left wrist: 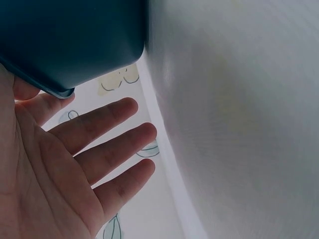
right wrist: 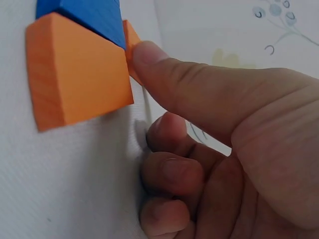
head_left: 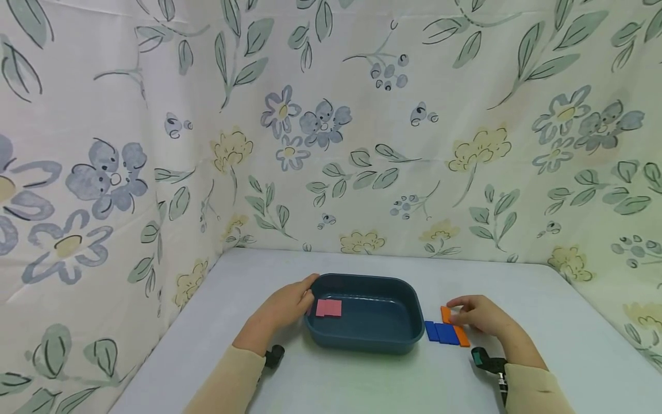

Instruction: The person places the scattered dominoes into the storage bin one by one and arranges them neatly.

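A dark blue-green plastic bin [head_left: 377, 322] stands on the table, with flat pink blocks [head_left: 328, 308] side by side inside its left end. My left hand [head_left: 287, 302] holds the bin's left rim between thumb and index finger. In the left wrist view, its other fingers [left wrist: 112, 157] spread straight out below the rim. To the right of the bin, my right hand [head_left: 483, 315] pinches an orange block [head_left: 446, 314]; its thumb [right wrist: 149, 52] presses that block's near face. Another orange block [right wrist: 89, 69] adjoins the row of blue blocks [head_left: 445, 333] just in front.
The white table [head_left: 279, 270] carries the bin and blocks. Behind it and along its left side hangs a floral cloth [head_left: 331, 190]. Dark wrist-worn devices sit at the left wrist [head_left: 275, 355] and right wrist [head_left: 486, 360].
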`<state>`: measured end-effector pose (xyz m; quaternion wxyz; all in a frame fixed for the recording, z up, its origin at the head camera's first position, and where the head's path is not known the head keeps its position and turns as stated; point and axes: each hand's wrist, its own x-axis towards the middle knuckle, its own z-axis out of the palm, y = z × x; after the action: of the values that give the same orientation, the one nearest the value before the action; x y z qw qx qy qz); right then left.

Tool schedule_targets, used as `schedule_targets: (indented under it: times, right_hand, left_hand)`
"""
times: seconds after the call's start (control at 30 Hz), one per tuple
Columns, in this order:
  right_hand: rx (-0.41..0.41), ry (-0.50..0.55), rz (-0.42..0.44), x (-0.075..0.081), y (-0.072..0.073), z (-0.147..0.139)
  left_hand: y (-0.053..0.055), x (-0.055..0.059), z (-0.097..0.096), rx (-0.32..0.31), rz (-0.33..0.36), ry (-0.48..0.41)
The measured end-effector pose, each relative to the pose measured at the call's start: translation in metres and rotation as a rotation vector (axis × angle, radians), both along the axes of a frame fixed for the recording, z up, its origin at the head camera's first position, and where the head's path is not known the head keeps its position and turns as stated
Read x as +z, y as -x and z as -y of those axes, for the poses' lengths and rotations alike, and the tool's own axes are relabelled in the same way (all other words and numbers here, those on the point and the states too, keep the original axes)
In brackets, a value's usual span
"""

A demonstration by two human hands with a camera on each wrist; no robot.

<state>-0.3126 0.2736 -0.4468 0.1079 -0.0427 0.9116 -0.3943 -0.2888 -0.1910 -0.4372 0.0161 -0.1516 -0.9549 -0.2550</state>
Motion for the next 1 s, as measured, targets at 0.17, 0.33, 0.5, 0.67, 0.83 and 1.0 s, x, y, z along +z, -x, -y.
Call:
schedule_targets:
  times: [0.17, 0.33, 0.5, 0.67, 0.83, 1.0]
  right_hand:
    - [-0.004, -0.01, -0.018, -0.001, -0.001, 0.001]
    - [0.005, -0.033, -0.019, 0.002, -0.003, 0.003]
    - [0.005, -0.065, -0.054, -0.001, -0.001, 0.003]
    - [0.009, -0.113, -0.104, 0.0, 0.001, 0.004]
    - [0.059, -0.119, -0.18, 0.012, 0.0, 0.012]
    - [0.126, -0.063, -0.217, 0.034, -0.007, 0.026]
  left_hand:
    - [0.001, 0.0, 0.001, 0.002, 0.007, 0.001]
    - [0.002, -0.001, 0.001, 0.002, 0.008, -0.003]
    - [0.003, -0.002, 0.0, -0.001, 0.013, -0.005]
    - [0.002, -0.002, 0.001, 0.001, 0.012, -0.009]
    - [0.001, -0.002, 0.0, 0.008, 0.019, -0.014]
    - [0.001, -0.001, 0.0, 0.003, 0.012, -0.006]
